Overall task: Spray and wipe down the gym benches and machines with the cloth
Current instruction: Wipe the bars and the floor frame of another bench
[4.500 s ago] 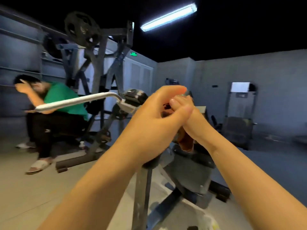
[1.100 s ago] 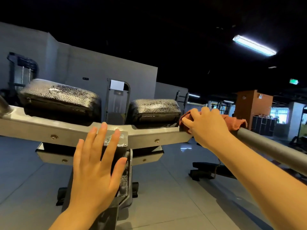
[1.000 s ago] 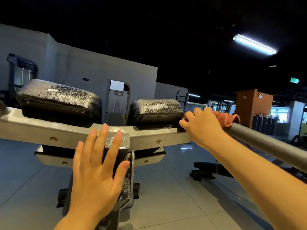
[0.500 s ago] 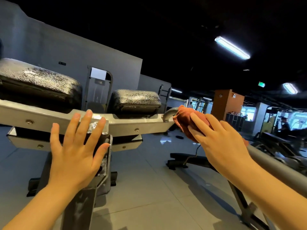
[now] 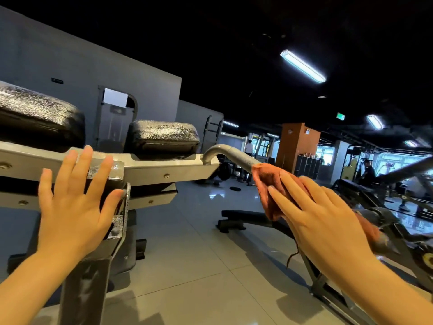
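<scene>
A grey metal machine has a crossbeam (image 5: 168, 168) carrying two black pads (image 5: 164, 134) (image 5: 39, 113) with a wet sheen. A grey handle bar (image 5: 230, 153) curves out of the beam's right end and runs toward me. An orange cloth (image 5: 268, 181) is draped over this bar, a fold hanging below it. My right hand (image 5: 323, 221) lies on the cloth with straight fingers and presses it onto the bar; its thumb is hidden. My left hand (image 5: 72, 207) is spread flat at the middle of the crossbeam, holding nothing. No spray bottle is in view.
A low black flat bench (image 5: 246, 218) stands on the tiled floor behind the bar. More machines and racks fill the right background, with a person (image 5: 367, 171) there. The machine's upright post (image 5: 86, 287) rises just before me.
My right hand has slid the cloth down the bar toward me, away from the crossbeam joint, baring the bar's curved end. My left hand stays spread at the crossbeam.
</scene>
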The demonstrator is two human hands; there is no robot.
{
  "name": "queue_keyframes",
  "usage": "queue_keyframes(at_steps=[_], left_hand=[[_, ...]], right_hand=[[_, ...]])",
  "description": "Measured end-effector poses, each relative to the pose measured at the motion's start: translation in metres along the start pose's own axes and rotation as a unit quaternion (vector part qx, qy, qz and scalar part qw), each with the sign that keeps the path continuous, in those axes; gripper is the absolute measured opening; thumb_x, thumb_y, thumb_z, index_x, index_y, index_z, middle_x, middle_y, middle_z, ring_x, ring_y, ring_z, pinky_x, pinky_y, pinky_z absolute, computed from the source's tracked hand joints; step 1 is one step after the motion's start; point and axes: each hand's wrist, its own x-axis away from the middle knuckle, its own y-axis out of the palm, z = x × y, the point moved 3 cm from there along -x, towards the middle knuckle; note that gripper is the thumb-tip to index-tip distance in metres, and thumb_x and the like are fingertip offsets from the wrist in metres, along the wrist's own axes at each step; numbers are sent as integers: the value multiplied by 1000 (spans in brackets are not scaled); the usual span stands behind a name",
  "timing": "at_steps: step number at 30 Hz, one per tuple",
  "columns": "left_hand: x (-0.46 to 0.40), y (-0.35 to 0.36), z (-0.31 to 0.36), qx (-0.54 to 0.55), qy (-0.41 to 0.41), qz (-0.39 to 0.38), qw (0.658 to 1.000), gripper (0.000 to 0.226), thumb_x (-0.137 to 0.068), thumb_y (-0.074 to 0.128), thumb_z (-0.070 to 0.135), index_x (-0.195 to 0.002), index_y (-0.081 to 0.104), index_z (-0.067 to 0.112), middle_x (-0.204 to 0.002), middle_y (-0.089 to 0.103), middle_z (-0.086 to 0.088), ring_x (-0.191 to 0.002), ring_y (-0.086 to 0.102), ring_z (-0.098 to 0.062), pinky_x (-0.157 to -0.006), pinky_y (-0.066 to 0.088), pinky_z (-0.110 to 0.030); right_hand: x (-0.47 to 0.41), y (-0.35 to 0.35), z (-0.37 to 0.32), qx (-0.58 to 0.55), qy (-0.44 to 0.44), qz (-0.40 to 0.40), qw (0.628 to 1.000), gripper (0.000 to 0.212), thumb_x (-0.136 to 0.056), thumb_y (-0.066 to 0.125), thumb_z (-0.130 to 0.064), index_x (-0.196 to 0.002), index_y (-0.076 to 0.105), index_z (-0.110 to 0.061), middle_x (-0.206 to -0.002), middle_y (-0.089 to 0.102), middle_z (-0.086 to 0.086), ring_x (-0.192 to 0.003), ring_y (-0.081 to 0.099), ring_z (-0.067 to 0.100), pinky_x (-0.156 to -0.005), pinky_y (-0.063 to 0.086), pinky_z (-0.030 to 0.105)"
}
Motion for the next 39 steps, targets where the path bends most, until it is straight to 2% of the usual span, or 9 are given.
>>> queue_keyframes(at_steps=[4,9,11,15,21,25,30,35,39], left_hand=[[0,-2,4,-1,8,-2,1000,67,-100,15,55,-148,32,11,-157,23,-18,-143,23,-38,-112,13,-62],[-1,-2,2,4,3,15,1000,63,-100,20,55,-148,32,16,-158,20,-16,-142,26,-38,-117,3,-51],[-1,-1,2,-10,10,15,1000,62,-99,21,55,-148,33,17,-158,20,-15,-142,26,-37,-118,1,-48],[-2,3,3,-24,9,-2,1000,62,-99,21,56,-148,31,20,-159,17,-11,-145,22,-32,-118,0,-47],[-2,3,3,-13,-13,-8,1000,61,-99,18,57,-149,28,23,-160,17,-6,-145,19,-26,-118,2,-45],[-2,1,1,6,-35,-14,999,62,-99,18,58,-149,27,24,-160,17,-6,-145,20,-27,-116,9,-54],[-1,0,0,18,-37,-21,999,59,-100,20,55,-150,25,24,-160,17,-7,-146,18,-26,-118,5,-49],[0,-1,0,48,-48,-17,998,58,-100,19,55,-150,25,25,-160,18,-5,-146,20,-24,-120,-2,-37],[-1,-2,0,65,-51,-9,997,58,-100,19,55,-151,23,28,-160,18,-3,-146,20,-22,-120,1,-37]], right_hand=[[-46,20,-15,-10,41,22,999,77,-69,85,-18,-137,52,-4,-132,56,25,-107,59,48,-83,52,56],[-112,50,-43,-5,63,73,995,52,-84,73,-22,-129,55,-3,-126,59,22,-99,61,43,-77,51,47],[-138,61,-55,-9,78,106,991,40,-86,70,-19,-121,57,-5,-116,63,19,-93,61,40,-74,48,45],[-175,75,-78,-17,111,177,978,13,-88,67,-18,-91,58,-10,-76,59,9,-70,55,30,-66,42,39],[-192,89,-102,-80,116,254,957,24,-85,65,-11,-67,50,-13,-58,52,8,-63,49,29,-71,37,38],[-195,93,-110,-113,119,279,946,30,-89,64,-16,-63,49,-14,-57,55,7,-64,52,28,-74,37,38],[-190,104,-131,-175,126,269,939,21,-88,63,-17,-68,58,-14,-65,60,6,-70,55,28,-78,38,38],[-179,112,-156,-388,202,229,870,31,-99,40,-30,-99,67,-13,-94,64,2,-95,58,24,-75,48,35],[-181,90,-181,-436,194,232,848,31,-100,39,-32,-100,66,-17,-90,59,-3,-86,55,18,-65,45,35]])
